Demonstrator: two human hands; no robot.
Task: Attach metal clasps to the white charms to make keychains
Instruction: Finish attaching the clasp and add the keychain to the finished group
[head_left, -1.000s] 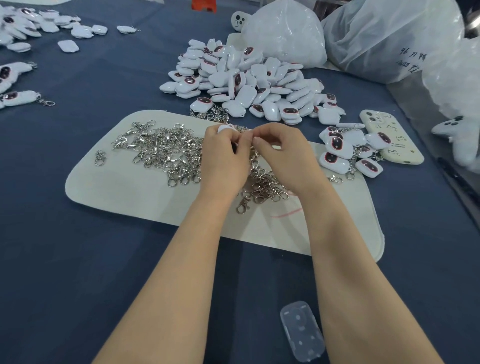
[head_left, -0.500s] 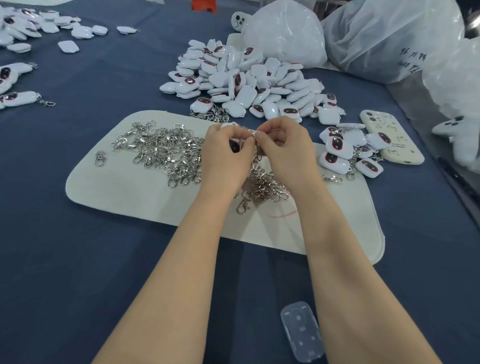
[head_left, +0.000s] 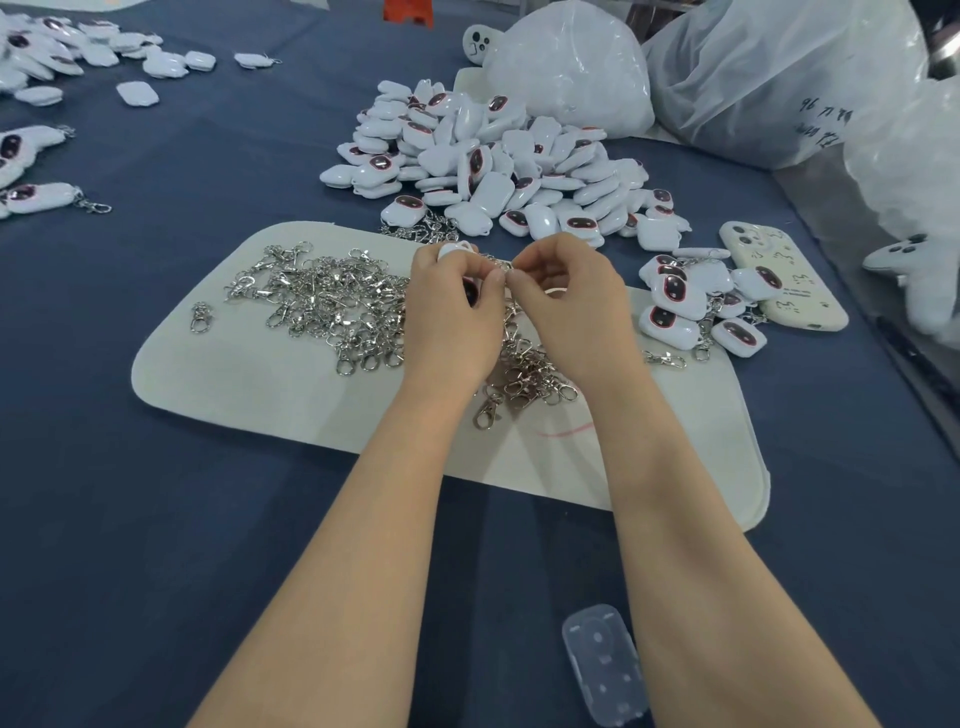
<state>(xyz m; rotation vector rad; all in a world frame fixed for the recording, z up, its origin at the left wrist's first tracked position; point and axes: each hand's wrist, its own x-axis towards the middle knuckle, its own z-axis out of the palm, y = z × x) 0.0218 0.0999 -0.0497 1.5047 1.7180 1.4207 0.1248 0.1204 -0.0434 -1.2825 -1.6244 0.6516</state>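
hands barely shifted since the earlier frame. left hand (head_left: 451, 319) grips a glossy rounded white charm (head_left: 456, 250); right hand (head_left: 569, 306) pinches a shiny metal clasp (head_left: 500, 263) over the matte pale mat (head_left: 260, 384).

One head-worn view looks forward and steeply down over both forearms onto the tabletop (head_left: 156, 519), close above the hands at mid-frame.

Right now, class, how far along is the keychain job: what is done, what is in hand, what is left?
Done: a few finished keychains lie at the right edge of the mat. In hand: the left hand holds a charm while the right hand pinches a clasp next to it. Left: the large charm pile behind and many loose clasps on the mat.
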